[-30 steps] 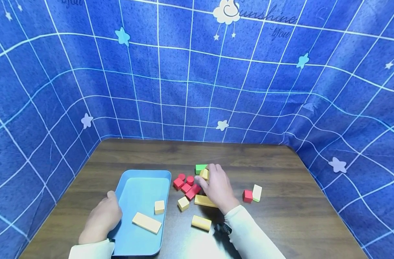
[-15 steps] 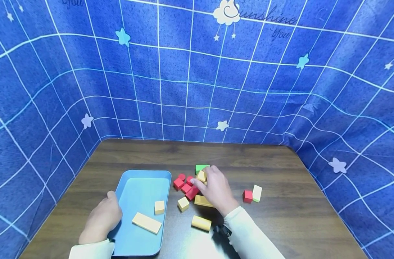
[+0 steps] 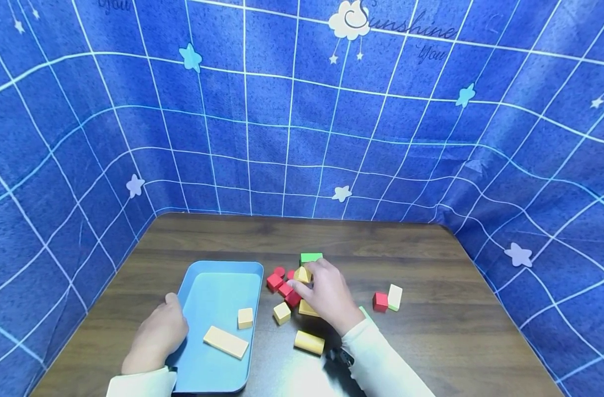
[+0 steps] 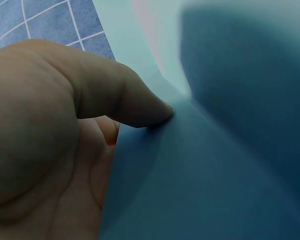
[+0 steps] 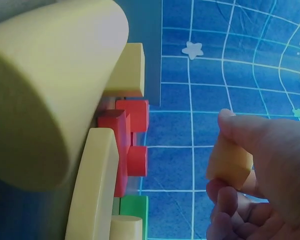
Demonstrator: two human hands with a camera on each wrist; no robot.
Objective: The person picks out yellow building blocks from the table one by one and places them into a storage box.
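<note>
My left hand [image 3: 160,331] grips the left wall of a blue tray [image 3: 222,267]. In the left wrist view the thumb [image 4: 135,100] presses on the inner side of the wall, with the other fingers mostly hidden behind it. Inside the tray lie a yellow cube [image 3: 245,318] and a flat yellow plank [image 3: 225,342]. My right hand [image 3: 329,295] pinches a small yellow block [image 5: 230,160] with slanted sides between thumb and fingers. This block is held above red blocks [image 3: 286,289] and in front of a green block [image 3: 311,257].
Near the right hand lie a yellow cube [image 3: 282,313], a partly covered yellow plank [image 3: 309,308] and a yellow cylinder [image 3: 309,342]. Further right, a red cube [image 3: 380,301] stands beside a pale green-edged block [image 3: 394,296]. A blue patterned curtain [image 3: 302,138] surrounds the wooden table [image 3: 431,353].
My right hand has moved a little left with the yellow block, now over the red blocks. More of the green block shows behind it. The left hand and tray stay put.
</note>
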